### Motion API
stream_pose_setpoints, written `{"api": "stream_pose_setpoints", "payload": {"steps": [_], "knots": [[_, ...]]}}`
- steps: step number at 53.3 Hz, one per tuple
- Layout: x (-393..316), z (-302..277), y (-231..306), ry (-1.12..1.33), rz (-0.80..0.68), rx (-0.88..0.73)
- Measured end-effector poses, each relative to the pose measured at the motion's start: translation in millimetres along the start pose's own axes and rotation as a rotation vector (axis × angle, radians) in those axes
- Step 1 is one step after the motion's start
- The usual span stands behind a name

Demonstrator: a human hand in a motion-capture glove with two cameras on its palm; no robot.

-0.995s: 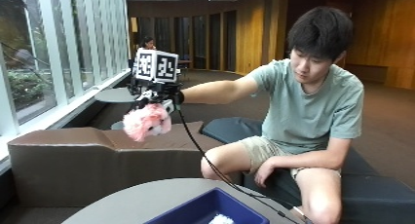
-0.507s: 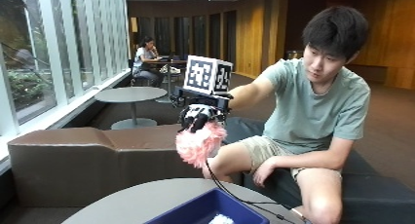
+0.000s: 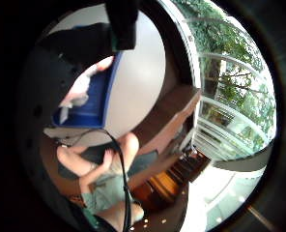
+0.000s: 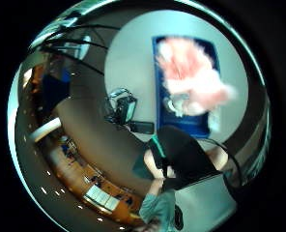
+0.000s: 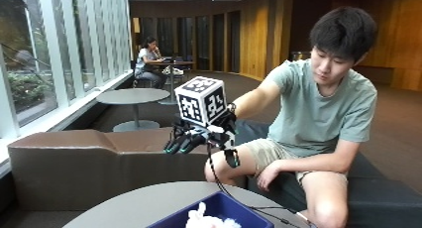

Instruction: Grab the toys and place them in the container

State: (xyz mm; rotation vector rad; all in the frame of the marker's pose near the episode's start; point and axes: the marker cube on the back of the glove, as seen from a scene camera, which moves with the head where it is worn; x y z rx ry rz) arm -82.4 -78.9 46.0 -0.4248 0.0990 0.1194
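Outside view: your gloved right hand [image 5: 198, 138] hangs in the air above the round grey table [image 5: 141, 203], fingers spread and pointing down, holding nothing. Below it the blue container [image 5: 227, 208] sits on the table near its edge, and the pink and white fluffy toy [image 5: 210, 220] lies inside it, only its top showing. Your bare left hand [image 5: 267, 176] rests on your knee. A brown bench [image 5: 79, 158] runs behind the table, along the windows.

Little finger side palm view: you look down on the container [image 3: 92, 104] on the table [image 3: 143, 72], with something pink and white [image 3: 80, 89] in it, partly hidden behind the black glove at the edge. Your legs and left hand show beside the table.

Thumb side palm view: the toy [image 4: 193, 82] fills much of the container [image 4: 160, 96], apart from your hand. A dark device [image 4: 121, 108] lies on the table [image 4: 128, 63] just beside the container.
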Motion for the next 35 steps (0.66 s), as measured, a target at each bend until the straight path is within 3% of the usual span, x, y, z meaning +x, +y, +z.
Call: {"api": "stream_pose_setpoints", "payload": {"steps": [19,35], "knots": [[26.8,-35.9,70.4,-0.052,-0.052,0.176],[56.0,-12.2,112.1,-0.152,-0.115,0.258]]}}
